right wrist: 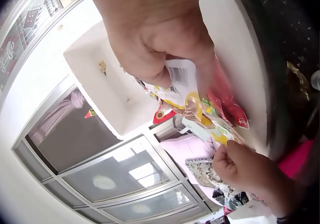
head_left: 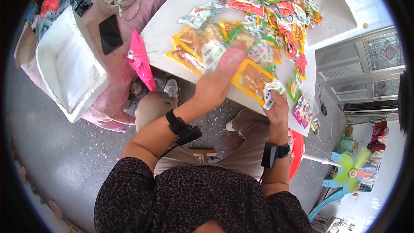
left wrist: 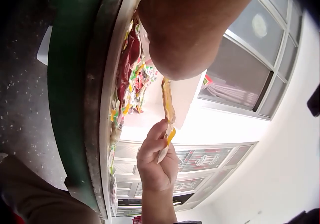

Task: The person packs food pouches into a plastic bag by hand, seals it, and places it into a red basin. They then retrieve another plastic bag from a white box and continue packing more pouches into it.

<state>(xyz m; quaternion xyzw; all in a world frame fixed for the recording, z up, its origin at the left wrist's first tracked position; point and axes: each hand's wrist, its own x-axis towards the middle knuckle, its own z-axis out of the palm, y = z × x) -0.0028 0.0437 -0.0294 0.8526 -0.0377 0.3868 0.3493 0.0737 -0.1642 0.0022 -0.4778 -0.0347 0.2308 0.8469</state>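
Observation:
My right hand (head_left: 278,105) pinches the white labelled end of a yellow-edged food pouch (head_left: 254,80), its brownish contents showing through a clear window. The same pouch (left wrist: 168,101) appears nearly edge-on in the left wrist view. Close beside its other edge is my left hand (head_left: 211,88), blurred in the head view. In the right wrist view the left hand (right wrist: 240,166) has curled fingers close to a yellow edge; I cannot tell whether it grips anything. A blurred red packet (head_left: 231,58) lies just beyond its fingers. More yellow-edged pouches (head_left: 189,43) lie close by on the white table (head_left: 161,30).
A large heap of coloured food packets (head_left: 280,6) covers the far side of the table. A green-edged packet (head_left: 294,87) lies near its right edge. To the left are a white foam box (head_left: 71,64), a phone (head_left: 111,34) and a pink bag (head_left: 140,60). A fan (head_left: 351,171) stands at right.

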